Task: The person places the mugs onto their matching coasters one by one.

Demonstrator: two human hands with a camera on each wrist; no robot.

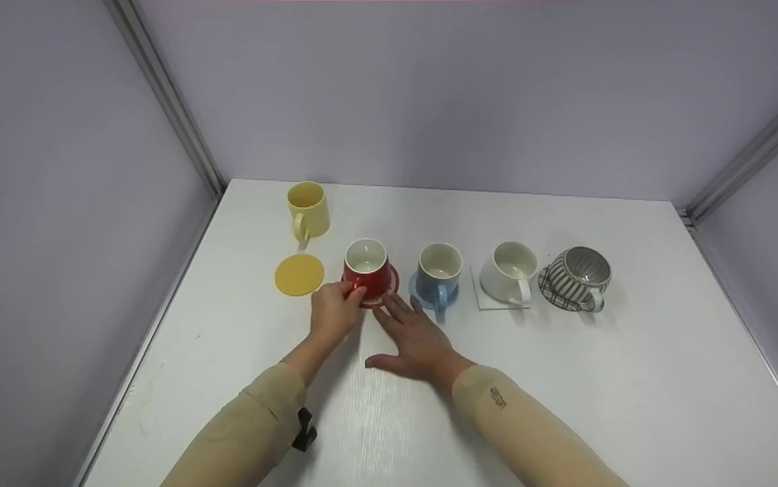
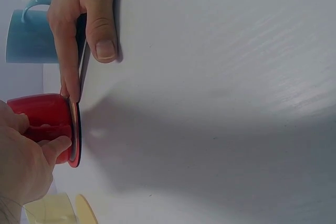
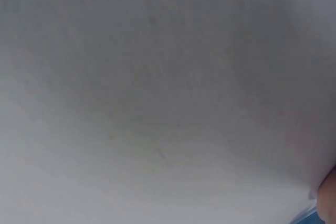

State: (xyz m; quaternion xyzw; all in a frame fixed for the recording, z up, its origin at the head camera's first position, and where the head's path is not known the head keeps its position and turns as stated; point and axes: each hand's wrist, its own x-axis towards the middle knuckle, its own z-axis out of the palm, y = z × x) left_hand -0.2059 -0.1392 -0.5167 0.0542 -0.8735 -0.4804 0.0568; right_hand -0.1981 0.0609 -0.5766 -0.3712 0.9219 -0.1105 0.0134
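Note:
A red mug [image 1: 377, 279] with a white inside stands on a round red coaster [image 1: 394, 283]. My left hand [image 1: 335, 312] holds this mug by its handle, and the left wrist view shows thumb and fingers [image 2: 56, 148] about the handle. My right hand [image 1: 417, 341] lies spread with straight fingers, the fingertips at the near edge of the red coaster. In the left wrist view, its index finger [image 2: 67, 56] reaches the coaster's rim beside the mug. Only a bit of the right hand [image 3: 328, 200] shows in the right wrist view's corner.
To the right stand a light blue mug [image 1: 439, 267] on a blue coaster [image 1: 423, 299], a white mug [image 1: 501, 274] on a square white coaster [image 1: 487, 302], and a striped grey mug [image 1: 570, 274] on a checked coaster [image 1: 548, 291]. A yellow mug [image 1: 316, 215] stands behind a yellow coaster [image 1: 299, 275].

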